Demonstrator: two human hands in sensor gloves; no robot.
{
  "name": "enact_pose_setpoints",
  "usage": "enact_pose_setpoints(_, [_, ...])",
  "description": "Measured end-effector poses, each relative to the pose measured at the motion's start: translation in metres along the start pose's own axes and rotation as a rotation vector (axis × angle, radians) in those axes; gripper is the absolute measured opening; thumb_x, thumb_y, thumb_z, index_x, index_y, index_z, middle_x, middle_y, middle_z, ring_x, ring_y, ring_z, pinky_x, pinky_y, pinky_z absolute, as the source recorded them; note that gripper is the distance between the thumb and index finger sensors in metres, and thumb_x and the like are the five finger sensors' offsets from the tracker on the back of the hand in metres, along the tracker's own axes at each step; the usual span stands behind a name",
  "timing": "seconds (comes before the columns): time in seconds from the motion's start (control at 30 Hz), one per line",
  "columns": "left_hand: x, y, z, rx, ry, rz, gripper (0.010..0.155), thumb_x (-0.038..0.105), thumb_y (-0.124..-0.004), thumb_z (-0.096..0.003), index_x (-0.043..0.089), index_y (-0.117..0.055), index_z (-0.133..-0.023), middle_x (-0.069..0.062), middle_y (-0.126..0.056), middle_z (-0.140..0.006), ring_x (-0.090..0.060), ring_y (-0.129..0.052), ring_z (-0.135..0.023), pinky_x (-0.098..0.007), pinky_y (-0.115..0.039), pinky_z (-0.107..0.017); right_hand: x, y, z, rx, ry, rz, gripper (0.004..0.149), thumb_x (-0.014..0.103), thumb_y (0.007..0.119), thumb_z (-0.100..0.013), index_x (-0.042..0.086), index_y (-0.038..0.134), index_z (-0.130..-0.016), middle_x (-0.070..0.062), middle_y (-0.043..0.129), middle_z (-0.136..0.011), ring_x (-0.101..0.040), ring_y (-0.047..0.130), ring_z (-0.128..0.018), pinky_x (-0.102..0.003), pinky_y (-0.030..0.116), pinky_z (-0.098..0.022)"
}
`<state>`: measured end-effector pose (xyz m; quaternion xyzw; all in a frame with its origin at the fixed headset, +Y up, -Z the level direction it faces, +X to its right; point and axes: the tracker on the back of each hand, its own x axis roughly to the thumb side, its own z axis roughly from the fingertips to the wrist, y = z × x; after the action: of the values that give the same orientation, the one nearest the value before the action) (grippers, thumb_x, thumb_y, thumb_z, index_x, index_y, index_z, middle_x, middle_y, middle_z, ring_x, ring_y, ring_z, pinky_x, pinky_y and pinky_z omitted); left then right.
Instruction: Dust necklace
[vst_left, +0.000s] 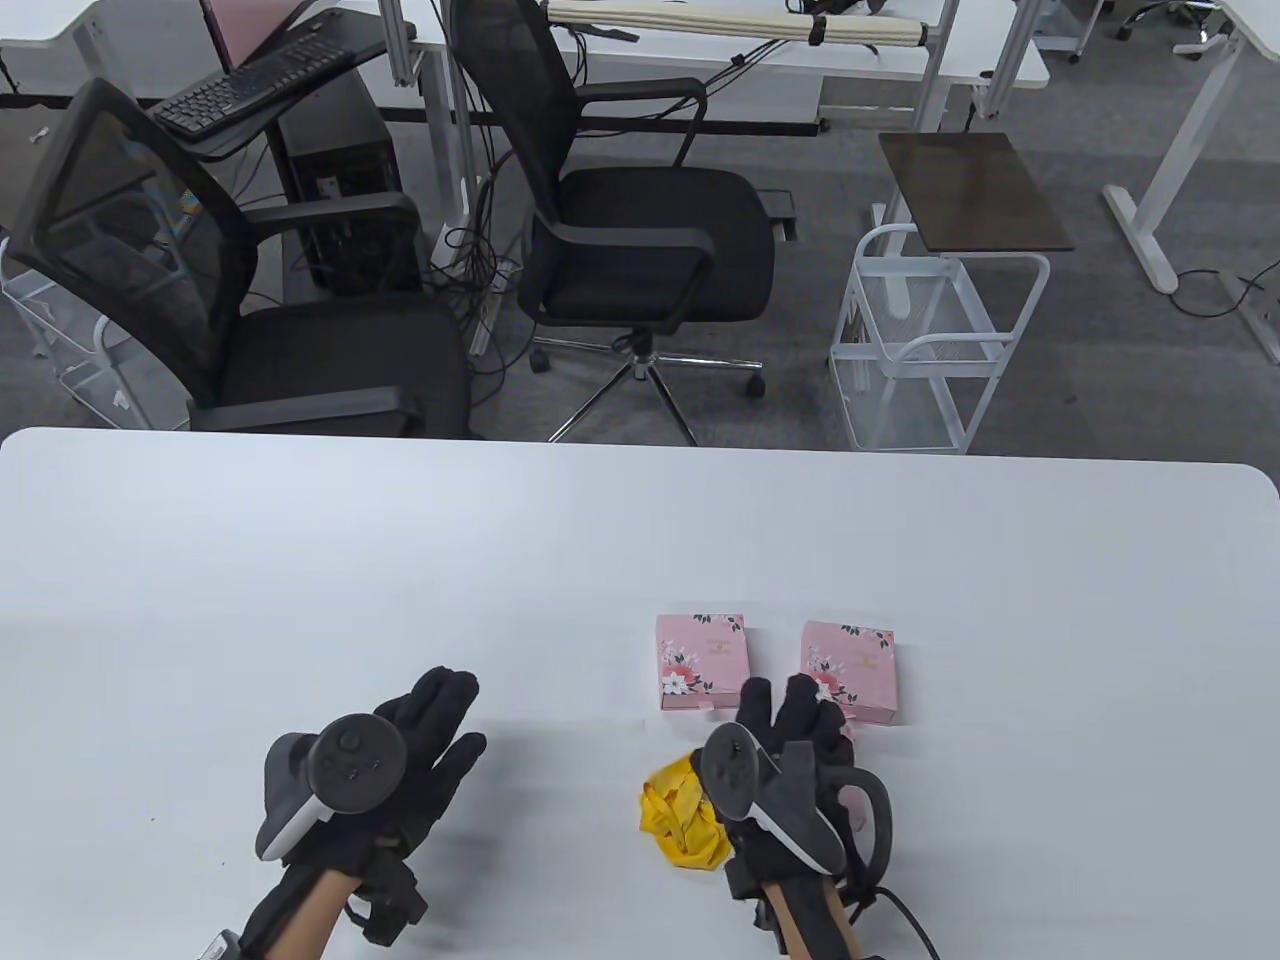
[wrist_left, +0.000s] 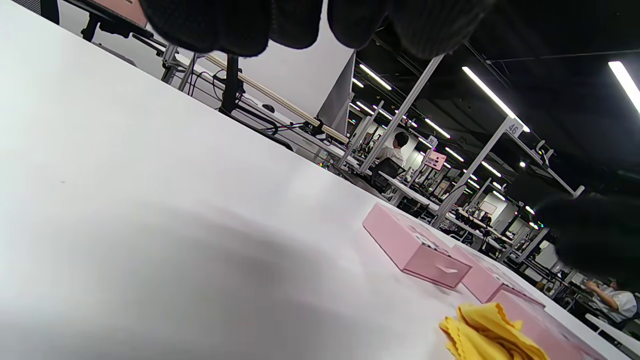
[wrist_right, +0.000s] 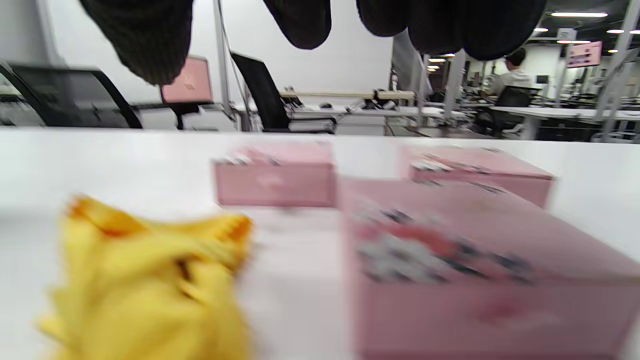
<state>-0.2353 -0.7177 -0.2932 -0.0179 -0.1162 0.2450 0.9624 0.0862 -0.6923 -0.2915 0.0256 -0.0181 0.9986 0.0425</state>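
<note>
No necklace shows in any view. Three pink floral boxes lie on the white table (vst_left: 300, 560): a left box (vst_left: 703, 660), a right box (vst_left: 850, 668), and a nearer one (vst_left: 853, 800) mostly hidden under my right hand. A crumpled yellow cloth (vst_left: 680, 812) lies just left of my right hand. My right hand (vst_left: 790, 705) hovers open over the near box (wrist_right: 475, 280) and holds nothing. My left hand (vst_left: 440, 715) is open and empty, well to the left of the cloth. The cloth (wrist_right: 150, 285) and the boxes also show in the right wrist view.
Two black office chairs (vst_left: 640, 240) and a white wire cart (vst_left: 940, 340) stand beyond the table's far edge. In the left wrist view the boxes (wrist_left: 415, 245) and the cloth (wrist_left: 492, 335) lie to the right.
</note>
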Motion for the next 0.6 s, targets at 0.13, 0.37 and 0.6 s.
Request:
enact_pose_setpoints(0.13, [0.012,-0.003,0.004,0.035,-0.024,-0.078,0.063,0.049,-0.066,-0.0605,0.025,-0.049,-0.116,-0.01,-0.046,-0.124,-0.041,-0.052,-0.104,-0.057,-0.057,-0.074,0.034,0.008,0.008,-0.123,-0.103,-0.135,0.069,0.051,0.07,-0.065,0.004,0.052,-0.113,-0.036,0.047,-0.113,-0.063,0.061,-0.09,-0.069,0.058,-0.068])
enact_pose_setpoints(0.37, [0.039,-0.008,0.014,0.214,-0.063,-0.363,0.064,0.052,-0.066,-0.0589,0.026,-0.05,-0.116,-0.008,-0.045,-0.125,-0.041,-0.047,-0.106,-0.058,-0.053,-0.076,0.05,0.027,0.02,-0.264,-0.223,0.179,0.062,0.052,0.068,-0.064,0.007,0.064,-0.107,-0.028,0.067,-0.107,-0.054,0.074,-0.087,-0.064,0.062,-0.067])
enact_pose_setpoints(0.6, [0.062,-0.023,0.02,0.179,-0.06,-0.678,0.076,0.062,-0.06,-0.0572,0.025,-0.037,-0.119,-0.011,-0.032,-0.128,-0.043,-0.028,-0.111,-0.062,-0.039,-0.08,0.058,0.043,0.018,-0.041,-0.253,0.391,0.085,0.06,0.057,-0.063,0.005,0.027,-0.119,-0.039,0.022,-0.12,-0.068,0.03,-0.101,-0.074,0.03,-0.074])
